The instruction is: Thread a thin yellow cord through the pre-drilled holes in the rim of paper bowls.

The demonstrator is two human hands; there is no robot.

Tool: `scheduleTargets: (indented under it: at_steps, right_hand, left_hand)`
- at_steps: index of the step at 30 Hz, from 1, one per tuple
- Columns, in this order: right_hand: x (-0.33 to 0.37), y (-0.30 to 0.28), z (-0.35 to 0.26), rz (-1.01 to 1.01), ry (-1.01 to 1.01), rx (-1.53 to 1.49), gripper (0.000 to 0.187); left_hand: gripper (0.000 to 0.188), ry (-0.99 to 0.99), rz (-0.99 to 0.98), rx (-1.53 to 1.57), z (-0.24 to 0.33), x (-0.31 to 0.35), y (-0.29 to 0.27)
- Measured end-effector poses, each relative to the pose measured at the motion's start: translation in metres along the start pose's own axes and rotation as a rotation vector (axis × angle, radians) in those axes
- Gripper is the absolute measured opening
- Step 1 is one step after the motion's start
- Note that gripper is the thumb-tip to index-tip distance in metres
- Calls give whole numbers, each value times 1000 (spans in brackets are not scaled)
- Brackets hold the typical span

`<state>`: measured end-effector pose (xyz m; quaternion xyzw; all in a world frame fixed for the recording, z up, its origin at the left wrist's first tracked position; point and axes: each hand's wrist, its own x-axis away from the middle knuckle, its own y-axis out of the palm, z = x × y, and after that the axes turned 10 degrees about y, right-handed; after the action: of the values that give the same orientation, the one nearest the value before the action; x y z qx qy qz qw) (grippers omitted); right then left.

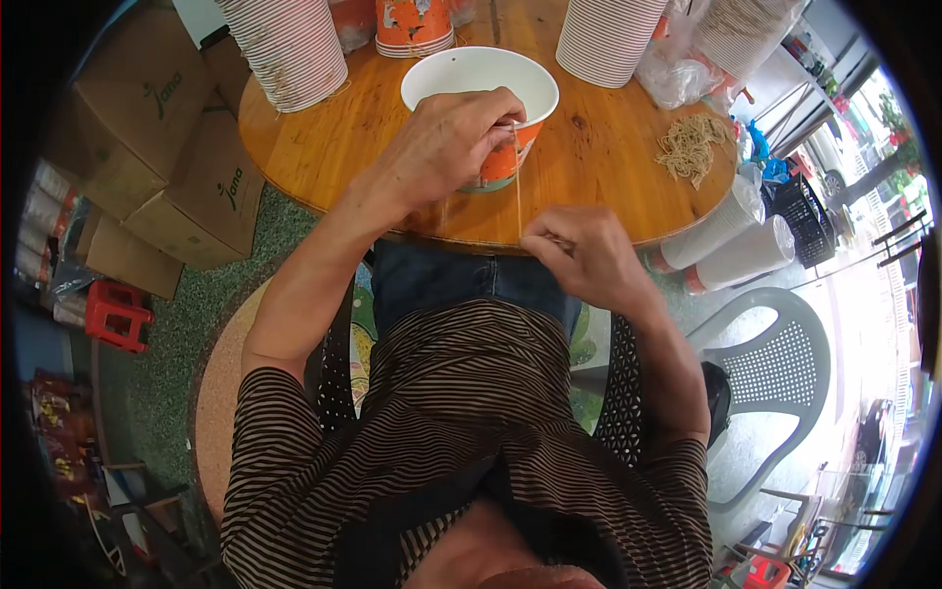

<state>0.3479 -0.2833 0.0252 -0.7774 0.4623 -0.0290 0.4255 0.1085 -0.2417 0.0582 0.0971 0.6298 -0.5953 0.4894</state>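
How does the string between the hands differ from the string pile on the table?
The held string is one straight strand; the string pile is a loose tangle. The held string stretches between the left hand and right hand; the string pile lies on the table. Both look tan.

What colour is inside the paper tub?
The inside of the paper tub is white, seen best in the head view.
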Motion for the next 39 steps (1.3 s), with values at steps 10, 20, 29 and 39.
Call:
scheduleTargets:
  at_steps: [10,20,29,39]
  right_hand:
    - [-36,48,53,179,69,464,13]
    - [-60,63,54,145,94,655,10]
    - [-49,54,66,80,77,693,13]
    - [14,-98,71,20,-43,-1142,24]
  left_hand:
    - [22,-79,-94,77,0,-3,-9]
    - [22,-157,-112,-201,3,-7,0]
    - [20,-260,-66,-133,2,-7,-6]
    - [25,-361,-239,109,-35,25,-66]
